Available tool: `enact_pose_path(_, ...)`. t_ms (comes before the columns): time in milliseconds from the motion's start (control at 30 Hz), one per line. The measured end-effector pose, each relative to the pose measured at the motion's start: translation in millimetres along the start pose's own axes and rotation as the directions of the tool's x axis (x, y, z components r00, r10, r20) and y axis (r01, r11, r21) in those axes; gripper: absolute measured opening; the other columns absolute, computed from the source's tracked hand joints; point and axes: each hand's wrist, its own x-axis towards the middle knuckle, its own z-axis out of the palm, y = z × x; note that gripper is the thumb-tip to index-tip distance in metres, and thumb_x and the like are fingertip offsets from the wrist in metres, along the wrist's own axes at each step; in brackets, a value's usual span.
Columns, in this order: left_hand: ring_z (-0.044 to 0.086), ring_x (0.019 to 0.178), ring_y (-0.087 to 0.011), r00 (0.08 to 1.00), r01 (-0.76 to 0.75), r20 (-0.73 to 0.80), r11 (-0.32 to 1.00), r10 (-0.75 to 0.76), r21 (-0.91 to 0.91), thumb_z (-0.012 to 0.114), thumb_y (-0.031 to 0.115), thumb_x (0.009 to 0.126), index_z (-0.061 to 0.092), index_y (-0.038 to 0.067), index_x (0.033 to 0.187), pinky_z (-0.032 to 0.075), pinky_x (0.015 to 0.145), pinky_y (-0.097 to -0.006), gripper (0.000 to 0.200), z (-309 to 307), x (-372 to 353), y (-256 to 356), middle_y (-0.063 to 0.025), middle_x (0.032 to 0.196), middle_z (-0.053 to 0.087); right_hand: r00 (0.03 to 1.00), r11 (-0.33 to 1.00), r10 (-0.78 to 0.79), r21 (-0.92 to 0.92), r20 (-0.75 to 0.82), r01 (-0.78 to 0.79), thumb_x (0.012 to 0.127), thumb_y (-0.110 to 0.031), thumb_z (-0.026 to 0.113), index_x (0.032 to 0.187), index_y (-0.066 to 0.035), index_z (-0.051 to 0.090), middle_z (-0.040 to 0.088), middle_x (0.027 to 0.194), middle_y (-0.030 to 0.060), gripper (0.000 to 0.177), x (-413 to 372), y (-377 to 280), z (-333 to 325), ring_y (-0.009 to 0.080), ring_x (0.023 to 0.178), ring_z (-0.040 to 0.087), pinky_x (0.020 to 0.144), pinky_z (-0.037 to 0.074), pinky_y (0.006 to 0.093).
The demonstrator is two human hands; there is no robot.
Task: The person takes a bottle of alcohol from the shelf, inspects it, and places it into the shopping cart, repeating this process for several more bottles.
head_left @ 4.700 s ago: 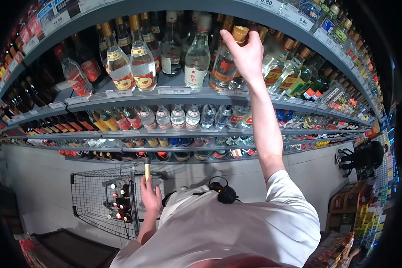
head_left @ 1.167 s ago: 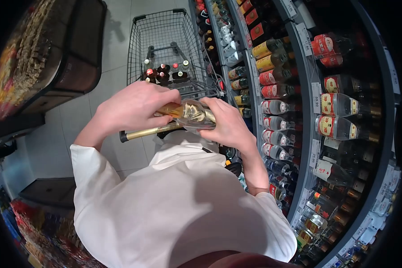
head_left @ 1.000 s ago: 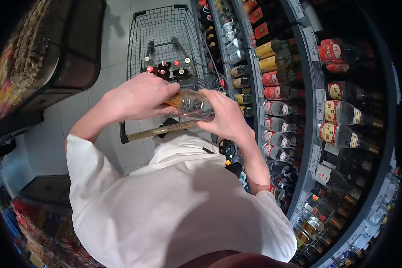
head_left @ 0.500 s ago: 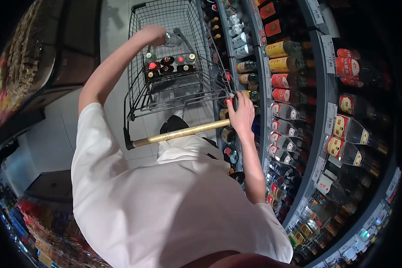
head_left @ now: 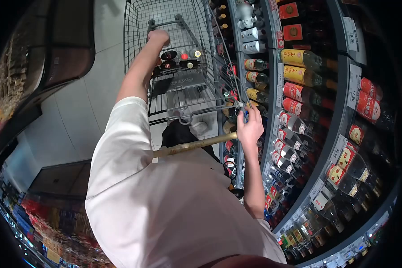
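Note:
My left hand [head_left: 159,37] is curled closed above the basket of a wire shopping cart [head_left: 140,18]. Whatever is in its fingers is hidden from above. Just below the wrist, several capped bottles [head_left: 169,55] stand grouped in the cart, some with red caps; my forearm covers part of them. My right hand [head_left: 251,127] wraps the right end of the gold-coloured cart handle [head_left: 196,144], its fingertips near the cart's corner. The handle's left end is behind my white sleeve.
Shelves of bottles [head_left: 299,58] run close along the cart's right side, with price tags [head_left: 353,85] on their edges. To the left, a dark display stand [head_left: 71,49] borders the tiled floor [head_left: 76,102]. Another dark display [head_left: 62,183] stands lower left.
The clear glass bottle that showed in my left hand is now out of sight. That forearm has swung right across the cart's bottles. My right hand stays at the handle's end; the view has shifted.

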Motion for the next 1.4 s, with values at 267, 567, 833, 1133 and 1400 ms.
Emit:
enact_pose_path(267, 0.074, 0.118, -0.0232, 0.992, 0.128, 0.018, 0.990, -0.128, -0.053, 0.068, 0.025, 0.091, 0.078, 0.018, 0.129, 0.059, 0.070, -0.0435, 0.040, 19, 13, 4, -0.0007, 0.135, 0.074, 0.999, 0.999, 0.040, -0.016, 0.020, -0.039, 0.093, -0.024, 0.072, 0.109, -0.005, 0.075, 0.069, 0.134, 0.0155, 0.025, -1, -1, 0, 0.0359, 0.116, 0.069, 0.098, 0.055, 0.0454)
enact_pose_path(567, 0.073, 0.120, -0.0239, 0.986, 0.164, -0.025, 0.984, -0.166, -0.070, 0.064, 0.026, 0.095, 0.078, 0.020, 0.128, 0.058, 0.069, -0.0465, 0.037, 29, 7, 11, 0.0001, 0.137, 0.073, 0.999, 0.998, 0.051, -0.045, 0.019, -0.050, 0.092, -0.023, 0.072, 0.108, -0.006, 0.075, 0.069, 0.134, 0.0157, 0.023, -1, -5, -1, 0.0362, 0.116, 0.069, 0.098, 0.056, 0.0452)
enact_pose_path(833, 0.071, 0.124, -0.0265, 0.992, 0.114, -0.037, 0.991, -0.117, -0.076, 0.058, 0.026, 0.100, 0.077, 0.017, 0.129, 0.060, 0.077, -0.0506, 0.036, 37, 14, 15, -0.0041, 0.140, 0.072, 0.999, 0.999, 0.035, -0.042, 0.007, -0.035, 0.091, -0.021, 0.073, 0.107, -0.006, 0.074, 0.069, 0.131, 0.0160, 0.021, -2, -4, -1, 0.0367, 0.115, 0.069, 0.097, 0.056, 0.0457)
enact_pose_path(1133, 0.071, 0.124, -0.0298, 0.984, 0.084, -0.147, 0.989, -0.102, -0.122, 0.059, 0.024, 0.100, 0.078, 0.016, 0.126, 0.060, 0.097, -0.0410, 0.033, 22, -10, 5, -0.0100, 0.134, 0.074, 1.000, 0.999, 0.031, -0.009, 0.006, -0.031, 0.092, -0.022, 0.073, 0.108, -0.006, 0.074, 0.070, 0.132, 0.0153, 0.023, -3, -3, 0, 0.0366, 0.114, 0.070, 0.096, 0.056, 0.0459)
enact_pose_path(1400, 0.074, 0.120, -0.0280, 0.960, 0.148, -0.222, 0.982, -0.170, -0.115, 0.060, 0.025, 0.101, 0.080, 0.017, 0.122, 0.060, 0.093, -0.0399, 0.031, 29, -27, 16, -0.0067, 0.128, 0.077, 0.999, 0.999, 0.040, 0.005, -0.002, -0.040, 0.091, -0.021, 0.073, 0.108, -0.005, 0.074, 0.069, 0.132, 0.0155, 0.024, -4, -4, -2, 0.0361, 0.114, 0.069, 0.096, 0.055, 0.0465)
